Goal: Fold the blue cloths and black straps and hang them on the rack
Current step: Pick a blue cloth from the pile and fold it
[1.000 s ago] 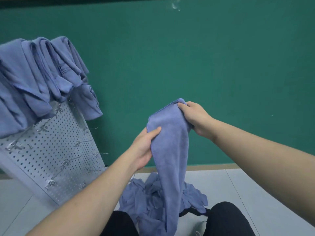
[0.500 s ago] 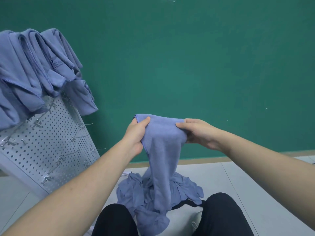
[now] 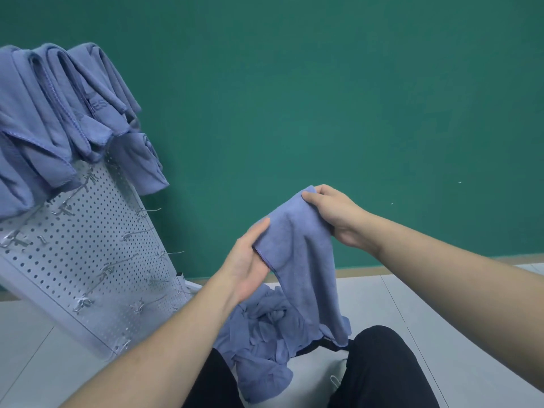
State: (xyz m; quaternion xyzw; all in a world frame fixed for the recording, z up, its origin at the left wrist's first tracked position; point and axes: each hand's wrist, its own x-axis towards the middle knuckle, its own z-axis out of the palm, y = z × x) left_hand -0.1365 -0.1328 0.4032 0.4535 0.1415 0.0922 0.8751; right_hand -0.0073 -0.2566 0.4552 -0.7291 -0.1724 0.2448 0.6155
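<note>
Blue cloth between both hands

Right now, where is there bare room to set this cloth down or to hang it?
Bare floor lies right of the cloth pile, up to the green wall; another patch is left of the rack. The rack's lower hooks are empty. Its top is crowded with hung cloths, and the pile fills the space between the knees.

Green wall filled the far side, with a tan baseboard along its bottom edge. Pale grey tiled floor ran from the wall to the near edge. Black trouser legs sat at the near edge, centre-right.
</note>
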